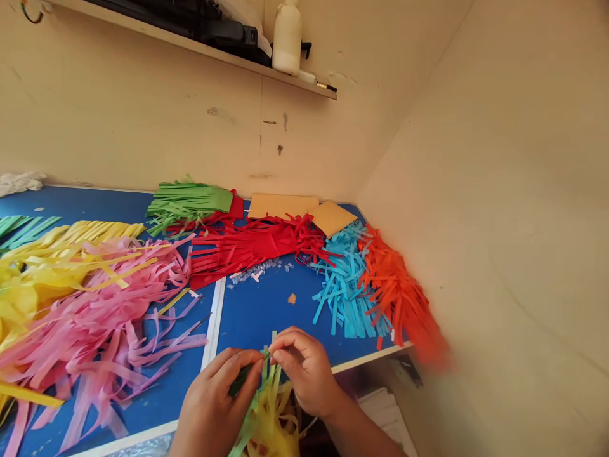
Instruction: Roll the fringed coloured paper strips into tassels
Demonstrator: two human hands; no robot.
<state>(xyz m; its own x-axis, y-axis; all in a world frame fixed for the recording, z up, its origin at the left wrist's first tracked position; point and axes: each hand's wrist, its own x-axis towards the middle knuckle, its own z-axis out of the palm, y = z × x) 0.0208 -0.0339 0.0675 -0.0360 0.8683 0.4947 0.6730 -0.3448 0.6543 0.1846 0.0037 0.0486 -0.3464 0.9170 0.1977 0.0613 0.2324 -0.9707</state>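
Seen from the head camera's angle, with the hands as the middle of the clock, the blue table (266,314) has its pale front edge slanting just by the wrists, from about eight o'clock up to two. Blue surface shows straight ahead at twelve, and that's the widest stretch for moving; small clear bits (257,273) lie at its far side, in front of the red fringe (252,244). At one o'clock the light blue fringe (345,285) closes it off, and at two the orange fringe (399,292) spills past the table's edge beside the wall (514,254). The pink fringe (109,304) crowds in from ten, its loose ends straggling toward the left hand (219,390). A white seam (215,324) runs away at eleven.

Now the grip. The thumb and forefinger of the left hand are pressed together on the top of the green and yellow strips (273,412), with something dark green tucked inside the curl of the fingers. The right hand (308,371) pinches the same strips just beside, fingertip to thumb, nearly meeting the left. Below the pinch, the strips hang loosely at six o'clock, near the front edge.
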